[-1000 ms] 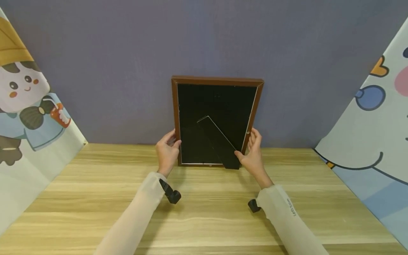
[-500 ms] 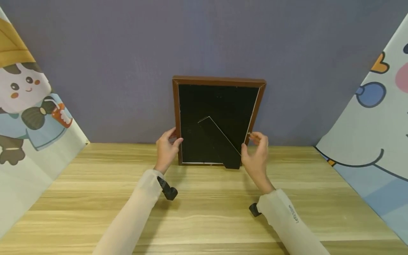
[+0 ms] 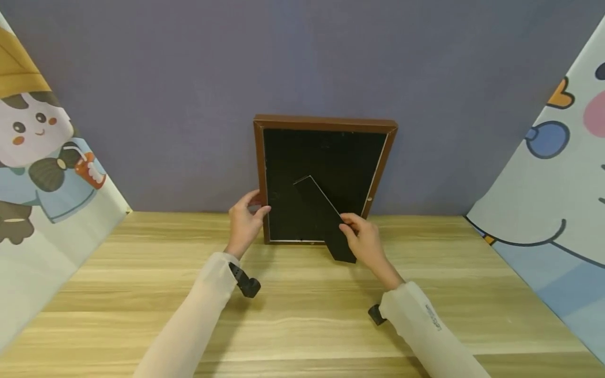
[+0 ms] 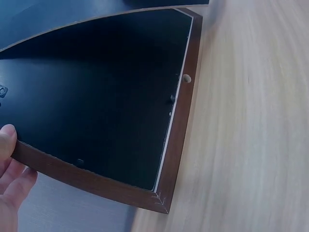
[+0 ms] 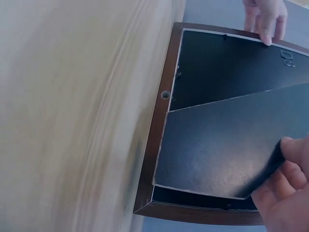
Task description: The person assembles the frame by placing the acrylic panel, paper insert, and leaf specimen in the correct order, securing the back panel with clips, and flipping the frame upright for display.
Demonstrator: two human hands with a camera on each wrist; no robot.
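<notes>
A picture frame [image 3: 326, 152] with a brown border and black backing stands on the table, its back toward me. My left hand [image 3: 244, 223] grips its left border, thumb on the back side and fingers round the edge. A black easel leg [image 3: 326, 220] slants down across the backing, its lower end swung out from it. With thumb and fingers my right hand [image 3: 366, 241] pinches the leg's right edge; the right wrist view shows the easel leg [image 5: 227, 145] lifted off the backing. The frame's front is hidden.
A wood-grain table [image 3: 302, 315] lies under the frame. Behind it rises a grey-purple wall panel [image 3: 165, 105]. Cartoon-printed panels stand at the left [image 3: 52, 157] and right [image 3: 543, 199]. A black wrist camera [image 3: 248, 283] sits on the left sleeve.
My right hand has left the frame's right border and moved left onto the easel leg. The leg's lower end has come outward from the backing. My left hand keeps its grip.
</notes>
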